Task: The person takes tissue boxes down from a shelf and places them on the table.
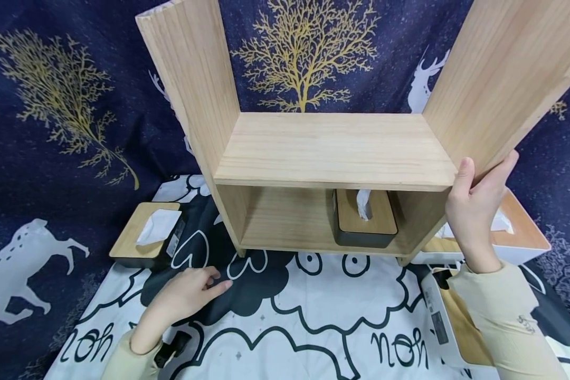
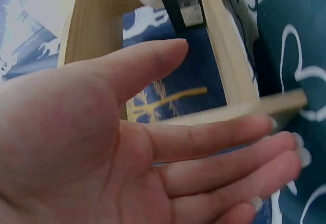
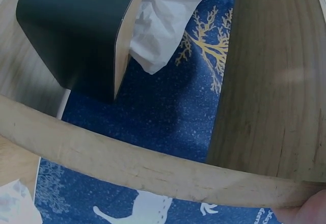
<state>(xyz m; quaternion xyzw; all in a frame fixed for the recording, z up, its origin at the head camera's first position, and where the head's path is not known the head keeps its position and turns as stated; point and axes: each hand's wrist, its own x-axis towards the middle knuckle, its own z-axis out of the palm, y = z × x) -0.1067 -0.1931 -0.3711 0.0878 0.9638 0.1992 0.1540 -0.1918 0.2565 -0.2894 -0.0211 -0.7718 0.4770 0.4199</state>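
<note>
A light wooden shelf unit [image 1: 332,150] stands upright in the head view, with two side panels and two boards. My right hand [image 1: 477,211] grips the front edge of its right panel, thumb on the inner side; part of that hand shows at the lower right corner of the right wrist view. On the lower board sits a black tissue box [image 1: 364,238] with a wooden lid and a white tissue sticking up. My left hand [image 1: 185,295] hovers low over the patterned cloth, left of the shelf's front, holding nothing, fingers loosely extended.
Another black tissue box [image 1: 144,232] with a wooden lid rests on the cloth [image 1: 313,306] at left. Right of the shelf are a white box with a wooden top [image 1: 522,224] and a second white one [image 1: 463,322], partly hidden by my sleeve. A dark blue printed curtain [image 1: 100,53] hangs behind.
</note>
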